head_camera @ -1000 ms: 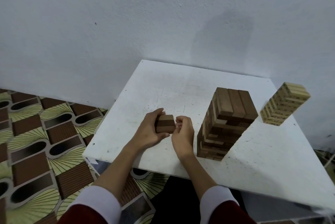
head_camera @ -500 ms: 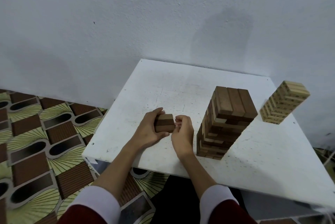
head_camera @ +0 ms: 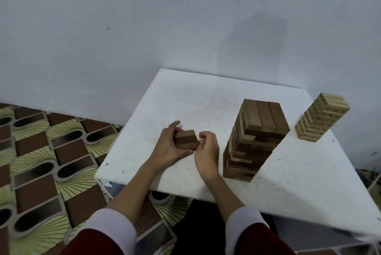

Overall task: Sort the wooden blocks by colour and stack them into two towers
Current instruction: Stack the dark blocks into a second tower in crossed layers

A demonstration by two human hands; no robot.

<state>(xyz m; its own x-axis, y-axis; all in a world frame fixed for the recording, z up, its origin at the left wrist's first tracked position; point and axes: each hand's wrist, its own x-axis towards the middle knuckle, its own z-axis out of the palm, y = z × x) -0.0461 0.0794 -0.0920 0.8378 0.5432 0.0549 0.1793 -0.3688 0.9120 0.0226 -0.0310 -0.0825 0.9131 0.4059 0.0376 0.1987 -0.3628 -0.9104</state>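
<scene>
Squaring up a small dark stack beside the mixed tower

My left hand (head_camera: 168, 147) curls round the dark blocks (head_camera: 185, 139) on the desk (head_camera: 206, 98), left of the mixed tower (head_camera: 254, 139); my right hand (head_camera: 207, 147), fingers curled, touches their end. Light, rigid, smooth wood: best gripped by opposite sides.

The left hand (head_camera: 170, 147) covers the left side of the small dark block stack (head_camera: 185, 139), so its block count cannot be told. The right hand's (head_camera: 207, 149) curled fingertips hide whether they touch it. The table's (head_camera: 299, 182) near right corner is blurred and cut off.
</scene>
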